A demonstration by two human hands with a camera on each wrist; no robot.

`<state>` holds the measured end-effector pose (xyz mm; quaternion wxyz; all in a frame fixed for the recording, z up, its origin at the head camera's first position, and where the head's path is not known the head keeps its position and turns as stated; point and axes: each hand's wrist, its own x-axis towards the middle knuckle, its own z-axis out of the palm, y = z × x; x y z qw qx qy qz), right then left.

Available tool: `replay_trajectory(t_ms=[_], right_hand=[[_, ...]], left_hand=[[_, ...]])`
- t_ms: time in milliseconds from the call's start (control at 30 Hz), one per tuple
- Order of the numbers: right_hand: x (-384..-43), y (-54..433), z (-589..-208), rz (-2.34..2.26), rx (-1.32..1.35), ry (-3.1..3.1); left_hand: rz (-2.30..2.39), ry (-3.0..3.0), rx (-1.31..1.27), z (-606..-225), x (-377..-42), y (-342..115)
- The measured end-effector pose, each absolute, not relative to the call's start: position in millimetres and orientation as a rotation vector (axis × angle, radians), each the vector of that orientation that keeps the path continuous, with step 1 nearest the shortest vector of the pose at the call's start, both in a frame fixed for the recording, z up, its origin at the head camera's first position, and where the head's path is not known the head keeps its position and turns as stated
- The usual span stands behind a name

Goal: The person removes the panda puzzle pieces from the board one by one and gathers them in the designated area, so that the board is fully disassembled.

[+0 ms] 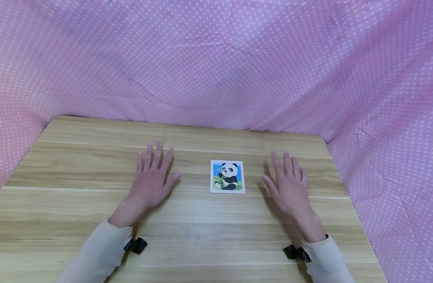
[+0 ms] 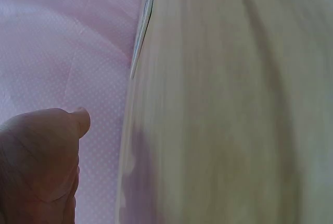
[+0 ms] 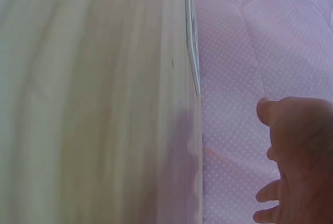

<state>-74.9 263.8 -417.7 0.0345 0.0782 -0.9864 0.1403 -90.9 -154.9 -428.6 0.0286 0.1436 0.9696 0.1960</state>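
A square panda picture [image 1: 228, 177] with a white border lies flat near the middle of the wooden table. To its left, my left hand [image 1: 152, 181] is held palm down with the fingers spread and straight. My right hand [image 1: 288, 186] is on the other side of the picture, fingers extended and the thumb towards it. Both hands hold nothing and are apart from the picture. In the left wrist view the picture [image 2: 144, 23] shows edge-on beyond my left hand [image 2: 41, 166]; the right wrist view shows its thin edge [image 3: 192, 36] too, with my right hand [image 3: 304, 156] at the lower right.
The wood-grain table [image 1: 199, 236] has rounded far corners. Pink cloth with white dots [image 1: 216, 67] hangs behind it and along both sides. A small black device is strapped at each wrist, the left one [image 1: 140, 245] and the right one [image 1: 290, 251], beside light sleeves.
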Motion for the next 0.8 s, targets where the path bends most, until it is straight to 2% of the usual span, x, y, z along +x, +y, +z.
replay_trajectory(t_ms=[800], right_hand=[[-85,231,-426,0.657,0.368,-2.783]], left_hand=[[0.71,2.965,0.599,-446,-88,-113]])
